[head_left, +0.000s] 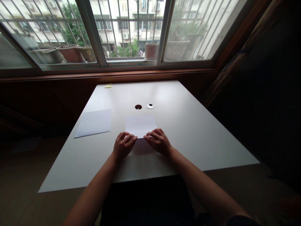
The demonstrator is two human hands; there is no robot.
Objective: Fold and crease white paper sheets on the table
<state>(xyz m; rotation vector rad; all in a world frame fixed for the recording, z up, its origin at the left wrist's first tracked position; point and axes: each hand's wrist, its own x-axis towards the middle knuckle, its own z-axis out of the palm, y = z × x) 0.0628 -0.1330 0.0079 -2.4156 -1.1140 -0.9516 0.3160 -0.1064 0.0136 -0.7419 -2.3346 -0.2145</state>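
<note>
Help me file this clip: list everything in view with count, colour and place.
Table: one, white, centre
Held paper: one, white, table's middle
Loose paper: one, white, table's left
Hole: one, dark, beyond held paper
Ring: one, white, right of hole
Scrap: count unclear, yellow, table's far left corner
Window: one, grey-framed, behind table
Ledge: one, brown, below window
Bars: many, grey, outside
Flowerpots: several, red and grey, outside
Greenery: count unclear, green, outside
Buildings: count unclear, pale, beyond bars
Floor: one, dim brown, around table
Forearms: two, bare, over table
Left hand: one, bare, paper's near edge
Right hand: one, bare, same edge
</note>
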